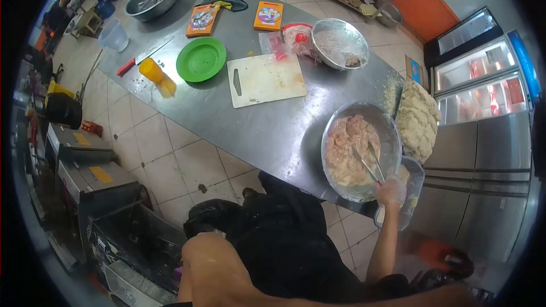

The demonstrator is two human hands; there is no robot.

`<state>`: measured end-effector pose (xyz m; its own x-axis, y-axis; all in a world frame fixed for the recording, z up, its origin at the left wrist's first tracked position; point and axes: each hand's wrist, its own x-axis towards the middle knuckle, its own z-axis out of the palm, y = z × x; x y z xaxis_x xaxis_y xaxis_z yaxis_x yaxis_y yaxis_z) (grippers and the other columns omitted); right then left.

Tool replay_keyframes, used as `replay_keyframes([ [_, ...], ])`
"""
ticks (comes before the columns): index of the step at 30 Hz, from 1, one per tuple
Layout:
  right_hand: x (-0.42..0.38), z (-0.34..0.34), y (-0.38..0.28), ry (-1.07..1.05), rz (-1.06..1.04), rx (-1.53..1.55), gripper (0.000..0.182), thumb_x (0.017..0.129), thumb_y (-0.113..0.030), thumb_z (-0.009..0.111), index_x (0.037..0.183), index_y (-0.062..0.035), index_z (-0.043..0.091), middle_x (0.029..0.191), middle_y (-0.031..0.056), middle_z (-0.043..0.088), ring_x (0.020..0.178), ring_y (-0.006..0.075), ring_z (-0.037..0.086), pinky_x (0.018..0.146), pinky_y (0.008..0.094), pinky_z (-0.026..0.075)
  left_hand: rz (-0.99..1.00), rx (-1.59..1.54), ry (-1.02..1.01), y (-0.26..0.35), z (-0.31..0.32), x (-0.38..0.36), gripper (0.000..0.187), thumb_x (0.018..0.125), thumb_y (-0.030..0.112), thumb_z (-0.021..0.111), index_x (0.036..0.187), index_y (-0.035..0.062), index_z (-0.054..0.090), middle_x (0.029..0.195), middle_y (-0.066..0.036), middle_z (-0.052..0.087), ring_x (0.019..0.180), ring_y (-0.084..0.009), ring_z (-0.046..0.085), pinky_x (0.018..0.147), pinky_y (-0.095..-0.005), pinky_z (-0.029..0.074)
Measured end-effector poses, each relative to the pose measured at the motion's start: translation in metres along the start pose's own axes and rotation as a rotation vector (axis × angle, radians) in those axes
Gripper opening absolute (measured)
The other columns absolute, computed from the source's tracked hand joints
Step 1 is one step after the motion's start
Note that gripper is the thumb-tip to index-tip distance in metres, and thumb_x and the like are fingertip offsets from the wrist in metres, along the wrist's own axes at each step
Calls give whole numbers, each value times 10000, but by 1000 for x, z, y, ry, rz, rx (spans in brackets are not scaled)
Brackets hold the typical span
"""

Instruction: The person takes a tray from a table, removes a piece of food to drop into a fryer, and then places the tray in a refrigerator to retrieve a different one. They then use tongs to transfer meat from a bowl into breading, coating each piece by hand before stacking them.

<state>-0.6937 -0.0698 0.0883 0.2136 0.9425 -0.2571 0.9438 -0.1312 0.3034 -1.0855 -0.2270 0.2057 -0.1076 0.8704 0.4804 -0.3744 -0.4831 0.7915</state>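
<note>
My right hand [391, 191], in a clear plastic glove, is closed around the handle end of metal tongs [372, 166]. The tongs' arms reach down into a large metal bowl [392, 131] at the table's near right corner. Pale raw meat pieces [354, 150], likely chicken, lie in a creamy coating inside it. Partly behind my right hand is a clear plastic tub [414, 179]. Breadcrumb-like coating [418, 122] is heaped just right of the bowl. At the bottom my bent left arm [213, 258] shows, but the left hand is out of view.
On the steel table [267, 136] are a white cutting board [267, 81], a green plate [201, 59], a red-handled knife [126, 67] and a yellow cup [151, 70]. A plastic-covered bowl [340, 42] stands beyond. Glass-door fridges [480, 82] line the right side.
</note>
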Motion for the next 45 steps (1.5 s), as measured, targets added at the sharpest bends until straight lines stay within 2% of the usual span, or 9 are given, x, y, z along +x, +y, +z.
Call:
replay_keyframes([
  [5,10,45,9,36,-55,-103,365,839,-371,654,999,-51,727,908,161,721,883,338,706,821,462,542,-17,61,115,9,4,-28,142,973,167,566,971,27,543,867,-107,577,839,-307,608,830,-473,464],
  [10,22,64,21,-39,-167,-147,332,881,-326,602,896,-16,720,946,197,725,918,379,700,789,481,542,17,56,150,17,21,-64,134,968,160,567,959,29,540,857,-103,570,823,-302,601,810,-463,462],
  [15,4,44,32,36,-132,-15,272,915,-302,572,935,-76,722,974,213,713,905,422,686,779,511,547,38,-8,115,31,40,-88,127,964,152,569,948,30,537,846,-100,563,807,-298,594,790,-454,461],
  [18,-25,16,41,24,-24,36,313,923,-316,594,1072,-52,668,1029,227,693,996,415,661,841,516,523,72,-76,67,37,58,-96,123,961,148,570,941,31,536,839,-98,559,797,-295,589,778,-448,459],
  [20,-20,10,52,115,-150,17,316,911,-274,621,1136,-52,628,1021,219,695,993,408,663,833,516,524,109,-125,19,40,75,-97,120,959,145,570,937,32,535,835,-96,556,790,-293,587,770,-444,459],
  [30,21,6,78,96,-260,51,345,862,-335,626,1000,-29,704,1020,210,705,945,399,685,828,491,541,233,-319,-124,20,189,-72,110,950,130,574,914,36,530,813,-89,542,758,-284,572,730,-425,455],
  [38,69,-2,88,101,-487,27,267,844,-251,636,985,-32,693,904,207,707,873,370,705,770,465,559,292,-256,4,-8,257,-41,105,942,118,576,896,38,526,796,-83,531,732,-276,561,698,-410,452],
  [41,86,7,78,111,-545,72,312,891,-333,644,981,-35,673,930,205,703,847,383,704,741,483,559,305,-247,38,-12,272,-33,104,940,113,577,889,39,524,789,-81,527,722,-273,557,687,-404,451],
  [45,94,14,55,192,-542,186,274,897,-307,628,902,-40,687,858,202,698,809,386,701,725,489,554,342,-265,56,-14,283,-25,104,936,107,579,880,41,522,780,-78,522,709,-270,551,671,-396,450],
])
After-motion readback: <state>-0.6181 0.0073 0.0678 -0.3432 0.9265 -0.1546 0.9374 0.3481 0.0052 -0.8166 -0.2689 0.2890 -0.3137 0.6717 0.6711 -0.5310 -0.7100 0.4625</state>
